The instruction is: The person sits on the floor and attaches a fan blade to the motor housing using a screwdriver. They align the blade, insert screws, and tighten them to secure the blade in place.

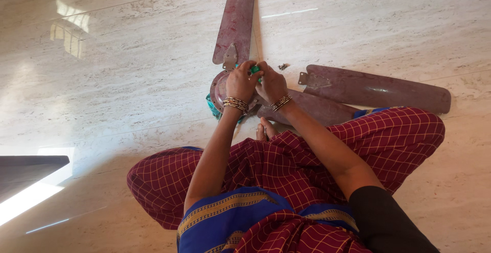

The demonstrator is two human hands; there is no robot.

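Your left hand [241, 81]: clasps green object [254, 70] above fan motor [221, 88].
Your right hand [271, 84]: grips it too.
Nearby: detached blade [376, 88].

The person is wearing a maroon sari [286, 166] crossed by thin yellow check lines, with a blue border [225, 217] carrying a band of gold weave. A black sleeve [383, 222] is covering the right upper arm. Just behind the left hand [241, 81], stacked metal bangles [236, 104] are circling the wrist; thinner bangles [282, 102] are ringing the wrist behind the right hand [271, 85].
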